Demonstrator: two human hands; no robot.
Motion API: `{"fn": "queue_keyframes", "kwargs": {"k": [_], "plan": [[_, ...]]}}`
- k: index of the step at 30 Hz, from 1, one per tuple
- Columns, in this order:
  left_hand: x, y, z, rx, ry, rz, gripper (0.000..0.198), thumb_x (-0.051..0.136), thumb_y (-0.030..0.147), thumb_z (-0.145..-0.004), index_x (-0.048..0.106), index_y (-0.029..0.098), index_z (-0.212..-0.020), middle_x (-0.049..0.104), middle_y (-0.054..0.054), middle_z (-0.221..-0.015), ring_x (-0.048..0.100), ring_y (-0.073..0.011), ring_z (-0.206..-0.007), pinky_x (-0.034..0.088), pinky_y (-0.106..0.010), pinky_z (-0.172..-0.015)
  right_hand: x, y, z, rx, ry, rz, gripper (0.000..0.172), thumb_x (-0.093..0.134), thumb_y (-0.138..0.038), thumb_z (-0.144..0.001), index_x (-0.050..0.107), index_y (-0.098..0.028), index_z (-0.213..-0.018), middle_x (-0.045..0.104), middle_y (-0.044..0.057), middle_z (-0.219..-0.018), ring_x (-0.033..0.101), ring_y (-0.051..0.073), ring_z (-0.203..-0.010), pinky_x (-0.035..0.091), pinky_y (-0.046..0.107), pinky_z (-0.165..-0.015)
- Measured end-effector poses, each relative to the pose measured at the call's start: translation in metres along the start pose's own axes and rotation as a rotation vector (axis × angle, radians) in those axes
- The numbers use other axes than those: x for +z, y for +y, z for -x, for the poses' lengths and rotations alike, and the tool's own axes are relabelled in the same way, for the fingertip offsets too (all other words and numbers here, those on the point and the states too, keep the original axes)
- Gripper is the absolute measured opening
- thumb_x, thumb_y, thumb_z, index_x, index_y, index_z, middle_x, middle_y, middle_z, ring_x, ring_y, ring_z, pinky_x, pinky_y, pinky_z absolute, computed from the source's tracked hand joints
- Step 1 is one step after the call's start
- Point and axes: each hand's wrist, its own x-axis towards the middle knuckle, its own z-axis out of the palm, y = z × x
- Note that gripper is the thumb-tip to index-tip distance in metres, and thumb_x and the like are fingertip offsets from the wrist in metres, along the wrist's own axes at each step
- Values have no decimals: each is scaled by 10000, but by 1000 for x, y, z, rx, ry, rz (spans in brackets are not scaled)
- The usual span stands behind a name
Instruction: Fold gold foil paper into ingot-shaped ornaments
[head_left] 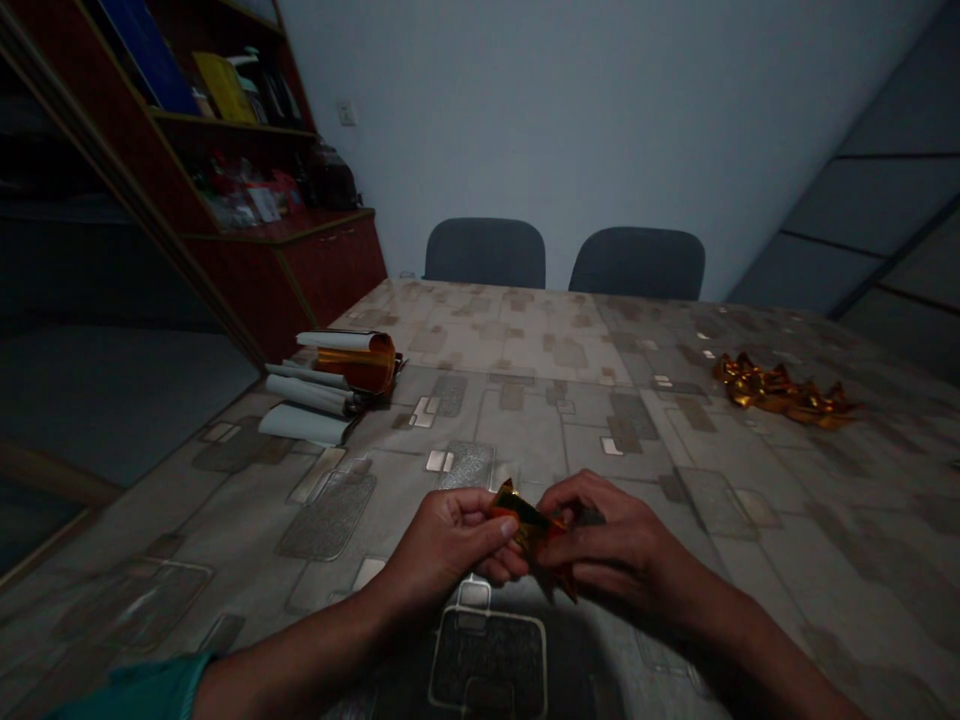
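Observation:
Both my hands meet over the near middle of the table (525, 340). My left hand (450, 545) pinches one end of a small gold and orange foil piece (527, 523). My right hand (611, 540) grips the other end of the same foil piece, fingers curled round it. Part of the foil is hidden between my fingers. A pile of folded gold foil pieces (780, 392) lies on the table to the far right. Rolled sheets of white-backed gold foil (330, 385) lie stacked at the table's left edge.
Two dark chairs (637, 262) stand at the far side of the table against a pale wall. A dark red cabinet with cluttered shelves (247, 180) stands at the left. The room is dim. The tablecloth has a patchwork pattern.

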Motion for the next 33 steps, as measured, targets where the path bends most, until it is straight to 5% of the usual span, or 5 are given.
{"fn": "queue_keyframes", "kwargs": {"k": [7, 11, 16, 24, 33], "plan": [[1, -13, -1, 89, 37, -12, 279, 790, 372, -740, 693, 118, -806, 735, -65, -642, 663, -140, -548, 496, -223, -533, 16, -3, -5, 221, 121, -222, 105, 671, -288, -900, 740, -221, -857, 660, 32, -852, 621, 185, -807, 466, 314, -719], [1, -14, -2, 95, 52, 22, 285, 806, 365, -722, 702, 115, -809, 735, -71, -655, 667, -145, -574, 495, -224, -539, 29, -6, -9, 419, 283, -372, 108, 691, -279, -810, 636, -197, -766, 592, -12, -705, 530, 152, -659, 401, 271, -595], [3, -17, -3, 56, 53, 63, 311, 836, 379, -680, 694, 119, -774, 736, -76, -653, 670, -152, -581, 496, -231, -542, 35, -6, -13, 526, 332, -326, 103, 666, -245, -762, 598, -202, -698, 527, -32, -608, 452, 131, -559, 329, 253, -511], [8, -14, 3, 67, -14, 5, 333, 796, 401, -745, 765, 118, -919, 771, -120, -863, 720, -199, -792, 540, -246, -638, 35, -3, -13, 490, 306, 23, 148, 628, -114, -716, 566, -207, -620, 536, -32, -577, 479, 132, -534, 320, 255, -513], [7, -15, 2, 48, -24, -17, 333, 756, 409, -789, 773, 116, -945, 775, -118, -872, 722, -199, -808, 558, -250, -674, 28, -5, -10, 411, 232, -8, 106, 658, -105, -763, 639, -184, -696, 605, -6, -674, 554, 144, -600, 359, 257, -554]]}}
